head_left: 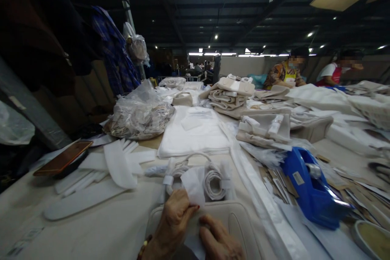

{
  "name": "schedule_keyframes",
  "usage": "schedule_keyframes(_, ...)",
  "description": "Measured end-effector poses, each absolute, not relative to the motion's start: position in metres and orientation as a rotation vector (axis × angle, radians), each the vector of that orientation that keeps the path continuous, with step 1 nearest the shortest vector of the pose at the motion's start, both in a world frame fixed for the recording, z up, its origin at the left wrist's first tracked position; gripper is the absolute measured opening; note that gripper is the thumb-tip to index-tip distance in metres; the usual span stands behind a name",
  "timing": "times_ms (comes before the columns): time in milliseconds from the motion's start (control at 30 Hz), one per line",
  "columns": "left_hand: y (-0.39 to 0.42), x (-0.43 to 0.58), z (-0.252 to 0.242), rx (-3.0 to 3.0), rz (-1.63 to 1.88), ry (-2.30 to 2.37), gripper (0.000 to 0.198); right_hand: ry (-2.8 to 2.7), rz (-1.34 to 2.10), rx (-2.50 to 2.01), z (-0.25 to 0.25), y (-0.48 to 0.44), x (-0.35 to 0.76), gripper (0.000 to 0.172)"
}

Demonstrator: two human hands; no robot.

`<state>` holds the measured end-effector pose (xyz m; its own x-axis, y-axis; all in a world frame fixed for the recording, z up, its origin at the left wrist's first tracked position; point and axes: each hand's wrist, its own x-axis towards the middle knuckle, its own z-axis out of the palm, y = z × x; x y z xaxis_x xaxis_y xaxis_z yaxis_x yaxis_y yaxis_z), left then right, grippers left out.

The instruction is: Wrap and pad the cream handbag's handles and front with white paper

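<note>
My left hand pinches a thin white sheet of tissue paper between thumb and fingers at the bottom centre. Close beside it, my right hand has its fingers curled down onto the same sheet. Both rest on a beige bag lying flat at the table's near edge. Just beyond the hands lie coiled white straps wrapped in paper bands.
A blue tape dispenser sits to the right on paper scraps. A phone and white foam strips lie left. A folded white cloth, a plastic bag of parts and stacked beige bags lie further back. Two people work at the far right.
</note>
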<state>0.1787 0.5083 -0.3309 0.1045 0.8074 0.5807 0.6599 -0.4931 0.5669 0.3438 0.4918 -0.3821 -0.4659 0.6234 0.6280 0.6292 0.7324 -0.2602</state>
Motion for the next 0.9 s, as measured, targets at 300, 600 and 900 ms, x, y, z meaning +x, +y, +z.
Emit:
schedule_keyframes(300,0.486,0.185,-0.372,2.535,1.451,1.213,0.02,-2.085,0.219,-0.792,-0.387,0.491,0.349,0.042)
schedule_keyframes(600,0.483,0.195,-0.379,2.551,1.616,1.259,0.026,-2.112,0.305,-0.761,-0.395,0.486,0.362,0.035)
schedule_keyframes(900,0.48,0.191,-0.365,2.602,1.537,1.178,0.026,-2.263,0.356,-0.579,-0.382,0.498,0.369,0.028)
